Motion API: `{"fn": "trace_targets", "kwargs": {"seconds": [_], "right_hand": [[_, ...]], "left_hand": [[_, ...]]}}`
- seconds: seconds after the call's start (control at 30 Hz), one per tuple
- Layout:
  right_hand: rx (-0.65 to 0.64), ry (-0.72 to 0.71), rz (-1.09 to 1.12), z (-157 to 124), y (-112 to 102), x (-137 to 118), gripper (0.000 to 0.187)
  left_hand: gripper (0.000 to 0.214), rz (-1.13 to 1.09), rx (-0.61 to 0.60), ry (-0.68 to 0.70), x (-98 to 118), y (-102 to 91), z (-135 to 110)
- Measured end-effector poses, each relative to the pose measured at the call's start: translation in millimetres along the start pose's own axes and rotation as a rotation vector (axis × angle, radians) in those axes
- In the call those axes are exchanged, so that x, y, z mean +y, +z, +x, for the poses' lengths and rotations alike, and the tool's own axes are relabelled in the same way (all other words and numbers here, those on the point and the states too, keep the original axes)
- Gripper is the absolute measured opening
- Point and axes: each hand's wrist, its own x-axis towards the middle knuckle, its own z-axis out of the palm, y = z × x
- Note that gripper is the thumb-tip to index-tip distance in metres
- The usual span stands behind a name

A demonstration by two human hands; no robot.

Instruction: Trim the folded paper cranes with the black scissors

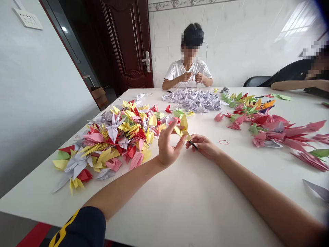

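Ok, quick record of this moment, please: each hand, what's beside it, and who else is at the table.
Left hand: fingers spread, touching yellow origami crane
Right hand: pinching black rod beside the crane
Beside hands: multicoloured paper crane pile on white table
Opposite: person holding white paper behind pale lilac crane pile

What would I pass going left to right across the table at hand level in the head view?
Mixed origami pile, left hand, right hand, red loop, pink and red cranes
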Motion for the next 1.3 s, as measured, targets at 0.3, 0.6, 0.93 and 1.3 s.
{"fn": "trace_targets", "kwargs": {"seconds": [0.3, 0.6, 0.93, 1.3], "right_hand": [[-0.036, 0.028, 0.098, -2, 0, -4, 0.031], [-0.063, 0.041, 0.131, -2, -3, -2, 0.034], [-0.223, -0.028, 0.24, 1, -7, 7, 0.031], [-0.2, -0.004, 0.261, -1, -5, 3, 0.028]], "left_hand": [[0.021, -0.075, -0.191, -0.089, 0, -12.5, 35], [0.01, 0.018, -0.219, 0.155, 4, -17.6, 36], [0.013, 0.179, -0.119, 0.465, 18, -14.1, 28], [0.013, 0.241, -0.162, 0.431, 14, -16.0, 27]]}}
